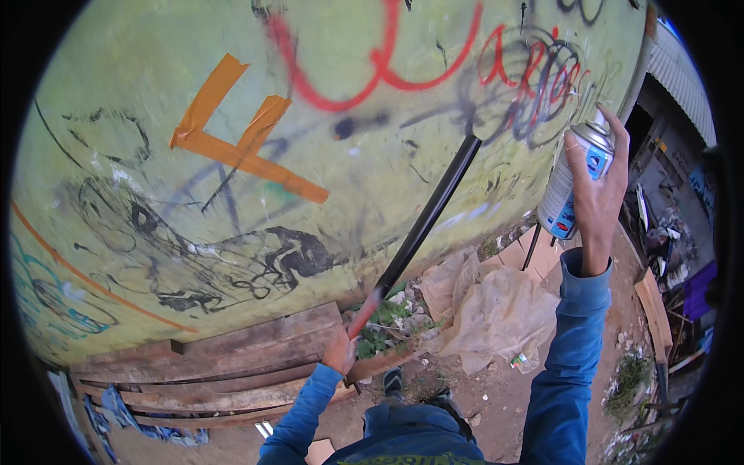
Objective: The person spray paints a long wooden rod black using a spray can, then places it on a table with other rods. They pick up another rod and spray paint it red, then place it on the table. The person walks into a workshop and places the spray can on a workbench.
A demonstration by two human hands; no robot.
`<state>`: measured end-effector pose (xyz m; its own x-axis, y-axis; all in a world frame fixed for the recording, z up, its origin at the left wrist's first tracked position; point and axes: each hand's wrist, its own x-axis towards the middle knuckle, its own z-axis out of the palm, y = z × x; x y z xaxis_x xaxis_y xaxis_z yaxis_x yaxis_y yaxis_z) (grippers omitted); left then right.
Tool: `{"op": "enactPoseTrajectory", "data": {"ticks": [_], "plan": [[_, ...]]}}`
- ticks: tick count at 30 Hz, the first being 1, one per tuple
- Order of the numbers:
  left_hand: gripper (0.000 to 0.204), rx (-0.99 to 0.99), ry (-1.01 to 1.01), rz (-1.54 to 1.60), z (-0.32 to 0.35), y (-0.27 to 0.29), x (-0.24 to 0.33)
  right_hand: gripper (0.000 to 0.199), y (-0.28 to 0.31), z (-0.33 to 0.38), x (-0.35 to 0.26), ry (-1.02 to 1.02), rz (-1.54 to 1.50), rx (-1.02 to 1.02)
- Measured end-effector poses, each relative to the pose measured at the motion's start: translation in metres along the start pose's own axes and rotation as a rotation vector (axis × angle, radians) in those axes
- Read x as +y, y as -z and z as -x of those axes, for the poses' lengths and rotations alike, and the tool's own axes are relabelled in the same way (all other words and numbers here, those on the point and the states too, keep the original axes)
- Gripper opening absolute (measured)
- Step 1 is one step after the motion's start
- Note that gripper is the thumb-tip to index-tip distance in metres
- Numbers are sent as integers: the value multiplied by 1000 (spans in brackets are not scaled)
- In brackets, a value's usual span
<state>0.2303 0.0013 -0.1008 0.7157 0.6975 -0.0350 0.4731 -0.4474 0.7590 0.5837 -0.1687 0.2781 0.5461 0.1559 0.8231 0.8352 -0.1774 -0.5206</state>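
Note:
My left hand (339, 353) is closed round the lower end of a long tube (422, 221). Most of the tube is glossy black, with a reddish unpainted stretch just above my fingers. It slants up and to the right, its far end in front of the wall. Raised on the right, my right hand (598, 194) grips a spray can (570, 182) with a silver top and a blue-and-white label. My index finger rests on the nozzle at the top. The can stands nearly upright, apart from the tube. No spray can be made out.
A yellow-green wall (372, 178) with scrawls and orange tape (252, 163) rises ahead. Wooden planks (225, 372) lie along its foot at left. Crumpled brownish sheeting (496, 318) and weeds (387, 314) are on the dirt ground. Clutter (670, 240) lines the right side.

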Motion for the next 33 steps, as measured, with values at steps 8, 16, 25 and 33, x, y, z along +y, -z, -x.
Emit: {"op": "enactPoseTrajectory", "data": {"ticks": [8,16,25,33], "plan": [[26,-219,-94,418,-4,28,20,55,60,51,24,-265,-791,-57],[35,-702,-33,989,-42,28,47,53,107,60,97,-679,-815,315],[39,-280,127,702,-53,8,72,63,40,179,-3,116,53,-795],[35,-217,168,742,-46,9,59,56,-26,85,18,75,-86,-639]]}}
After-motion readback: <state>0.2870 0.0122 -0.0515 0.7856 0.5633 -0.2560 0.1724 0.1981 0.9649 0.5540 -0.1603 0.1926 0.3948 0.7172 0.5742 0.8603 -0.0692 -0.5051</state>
